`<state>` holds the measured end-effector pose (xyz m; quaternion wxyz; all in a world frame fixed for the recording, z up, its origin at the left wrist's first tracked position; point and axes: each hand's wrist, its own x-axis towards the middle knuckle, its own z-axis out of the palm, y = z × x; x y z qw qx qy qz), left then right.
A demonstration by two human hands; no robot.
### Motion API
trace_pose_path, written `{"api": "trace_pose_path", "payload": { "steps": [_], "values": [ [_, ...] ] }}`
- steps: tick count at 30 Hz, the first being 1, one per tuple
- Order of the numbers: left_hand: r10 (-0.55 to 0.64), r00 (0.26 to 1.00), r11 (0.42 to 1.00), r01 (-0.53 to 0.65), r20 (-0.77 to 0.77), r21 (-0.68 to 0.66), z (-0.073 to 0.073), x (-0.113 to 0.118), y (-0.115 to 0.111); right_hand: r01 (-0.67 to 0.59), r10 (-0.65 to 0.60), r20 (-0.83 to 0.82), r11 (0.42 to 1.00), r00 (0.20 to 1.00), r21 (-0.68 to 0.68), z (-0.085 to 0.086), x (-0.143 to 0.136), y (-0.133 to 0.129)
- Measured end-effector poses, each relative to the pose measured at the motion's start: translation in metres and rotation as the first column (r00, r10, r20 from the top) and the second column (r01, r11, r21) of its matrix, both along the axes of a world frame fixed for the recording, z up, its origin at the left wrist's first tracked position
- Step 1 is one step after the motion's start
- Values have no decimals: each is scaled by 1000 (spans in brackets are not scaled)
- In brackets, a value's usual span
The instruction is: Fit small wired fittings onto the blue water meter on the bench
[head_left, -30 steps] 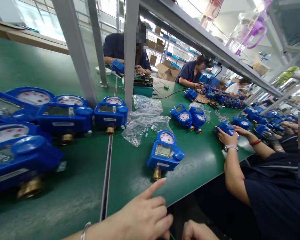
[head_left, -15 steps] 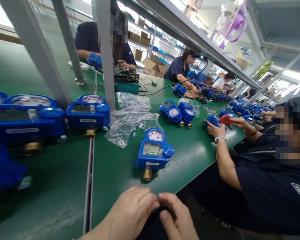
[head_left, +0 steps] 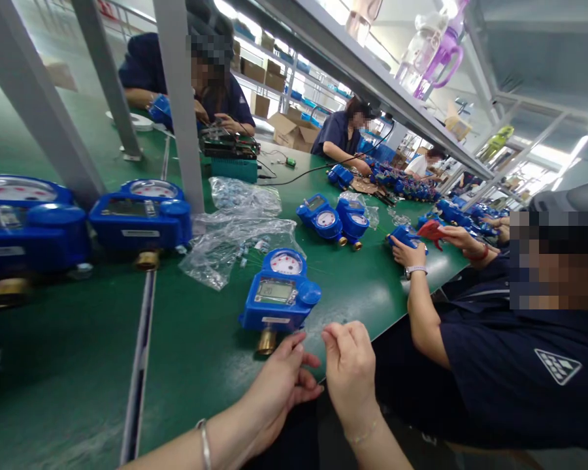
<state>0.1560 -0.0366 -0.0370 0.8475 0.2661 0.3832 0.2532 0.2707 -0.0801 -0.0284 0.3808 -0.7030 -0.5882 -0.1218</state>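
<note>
A blue water meter (head_left: 279,297) with a round dial, a small lit display and a brass fitting (head_left: 266,341) stands on the green table in front of me. My left hand (head_left: 287,378) is just beside the brass fitting, its fingers curled but apart, and nothing shows in them. To its right my right hand (head_left: 350,359) is pinched, thumb against fingertips; anything between them is too small to make out. The hands are apart from each other. Behind the meter lies a clear plastic bag (head_left: 210,261) with thin green wires and small tags.
More blue meters (head_left: 142,219) line the left side, and two others (head_left: 326,219) stand beyond the bag. A metal post (head_left: 179,111) rises from the table. At right, a co-worker's hand (head_left: 409,253) holds a meter beside red pliers (head_left: 430,230). A groove (head_left: 140,365) crosses the table.
Both my hands have risen from the table's near edge towards the meter. My right hand has gone from loosely curved to pinched; the left fingers have spread. The view has shifted right.
</note>
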Motion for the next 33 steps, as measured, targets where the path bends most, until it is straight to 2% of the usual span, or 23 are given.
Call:
{"api": "trace_pose_path", "payload": {
  "steps": [6,17,24,28,33],
  "values": [
    [15,999,1000,-17,44,25,-6,6,5,-27,28,12,998,1000,-49,-8,2,11],
    [-1,996,996,-7,89,91,-23,7,10,-57,60,28,993,998,-101,-11,2,20],
    [35,997,983,-46,65,179,-22,8,10,-129,140,67,981,988,-146,-10,-3,24],
    [76,997,976,-79,19,204,-20,9,11,-174,175,-4,976,985,-135,-14,-5,24],
    [143,987,958,-120,-74,259,-21,15,9,-150,135,-150,985,979,-91,-20,-3,20]
  ]
}}
